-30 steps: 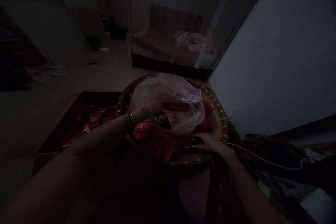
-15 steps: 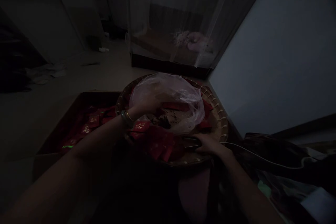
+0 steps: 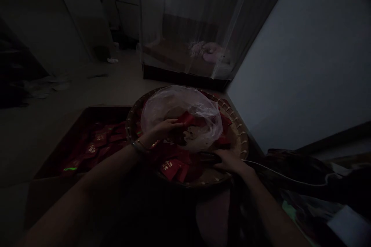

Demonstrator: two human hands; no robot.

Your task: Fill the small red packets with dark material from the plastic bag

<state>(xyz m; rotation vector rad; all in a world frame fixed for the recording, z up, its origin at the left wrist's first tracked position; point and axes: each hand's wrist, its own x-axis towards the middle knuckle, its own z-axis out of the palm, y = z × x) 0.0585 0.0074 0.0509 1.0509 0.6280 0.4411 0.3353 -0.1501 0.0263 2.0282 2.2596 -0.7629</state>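
The room is dim. My left hand [image 3: 164,128] reaches over a round woven basket [image 3: 242,133], its fingers closed on a red packet [image 3: 186,118] at the mouth of a clear plastic bag [image 3: 176,94]. Inside the bag lie brownish contents [image 3: 194,135] that I cannot make out. At the basket's near right edge, my right hand [image 3: 227,161] is wrapped round a dark, long-jawed clamp-like tool [image 3: 209,157], with a white cord [image 3: 278,166] running off behind the hand. Several red packets with gold lettering [image 3: 171,168] lie in the basket's near part, just left of the tool.
To the left stands an open box [image 3: 84,114] with many red packets [image 3: 100,139] in it. A pale wall [image 3: 278,65] rises on the right. A netted bed [image 3: 185,58] is beyond the basket. Dark bags and loose things [image 3: 307,200] lie at lower right.
My left hand has come up slightly out of the bag's opening and now shows a red packet in its fingers. The right hand stays at the tool. The view has tilted slightly.
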